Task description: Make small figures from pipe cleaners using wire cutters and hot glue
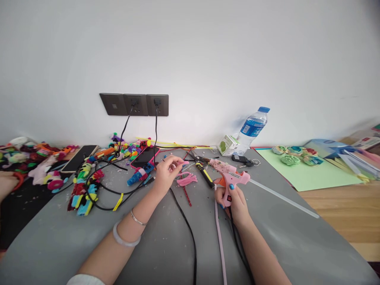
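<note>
My left hand (168, 174) is raised over the grey table, thumb and fingers pinching a small pink piece (185, 162). Its exact kind is too small to make out. Wrapped around the handle of a pink hot glue gun (230, 179) is my right hand (237, 204). The gun's nozzle points away to the left, and a long clear glue stick (285, 198) sticks out of its back. A pale pink strip (219, 241) hangs below my right fingers; whether they grip it is unclear. Between both hands lies a coiled pink cord (187, 179).
Pliers (204, 174) with yellow-black handles lie beyond the coil. A tilted water bottle (252, 130), small box (228, 145) and keys (252, 162) stand near the wall. Fuzzy colourful crafts (84, 194) and black cables (190, 229) spread leftward. Another person's hand (7, 184) holds orange-handled scissors (19, 180).
</note>
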### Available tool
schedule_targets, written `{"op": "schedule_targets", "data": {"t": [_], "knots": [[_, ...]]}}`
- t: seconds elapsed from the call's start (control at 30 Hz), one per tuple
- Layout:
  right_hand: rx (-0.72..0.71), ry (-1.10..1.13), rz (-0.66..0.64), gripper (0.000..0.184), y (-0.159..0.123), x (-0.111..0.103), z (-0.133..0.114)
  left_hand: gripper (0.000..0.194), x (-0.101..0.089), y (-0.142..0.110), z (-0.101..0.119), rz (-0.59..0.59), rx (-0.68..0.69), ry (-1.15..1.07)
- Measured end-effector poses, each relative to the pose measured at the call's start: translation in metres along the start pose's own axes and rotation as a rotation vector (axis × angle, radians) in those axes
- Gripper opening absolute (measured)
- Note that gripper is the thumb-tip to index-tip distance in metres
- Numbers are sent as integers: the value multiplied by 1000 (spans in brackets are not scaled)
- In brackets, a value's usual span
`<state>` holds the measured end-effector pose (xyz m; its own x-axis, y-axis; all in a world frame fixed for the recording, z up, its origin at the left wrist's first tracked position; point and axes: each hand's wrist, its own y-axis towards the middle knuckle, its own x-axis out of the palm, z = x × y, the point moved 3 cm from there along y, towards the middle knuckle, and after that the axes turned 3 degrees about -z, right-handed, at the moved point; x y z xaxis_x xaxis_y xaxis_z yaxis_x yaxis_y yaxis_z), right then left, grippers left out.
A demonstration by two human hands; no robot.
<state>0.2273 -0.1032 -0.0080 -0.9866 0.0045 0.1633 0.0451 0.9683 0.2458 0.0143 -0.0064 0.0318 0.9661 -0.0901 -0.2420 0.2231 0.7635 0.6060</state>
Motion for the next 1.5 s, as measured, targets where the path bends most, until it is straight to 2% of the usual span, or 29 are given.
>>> {"op": "schedule_targets", "data": {"t": [0.63, 0.93, 1.5], "knots": [[11, 22, 4, 43, 0, 0, 0, 7, 1, -2, 2, -27, 186, 125], [2, 5, 13, 44, 1, 2, -3, 12, 2, -2, 6, -39, 202, 156], [22, 1, 25, 46, 1, 2, -3, 10, 3, -3, 2, -54, 180, 168]]}}
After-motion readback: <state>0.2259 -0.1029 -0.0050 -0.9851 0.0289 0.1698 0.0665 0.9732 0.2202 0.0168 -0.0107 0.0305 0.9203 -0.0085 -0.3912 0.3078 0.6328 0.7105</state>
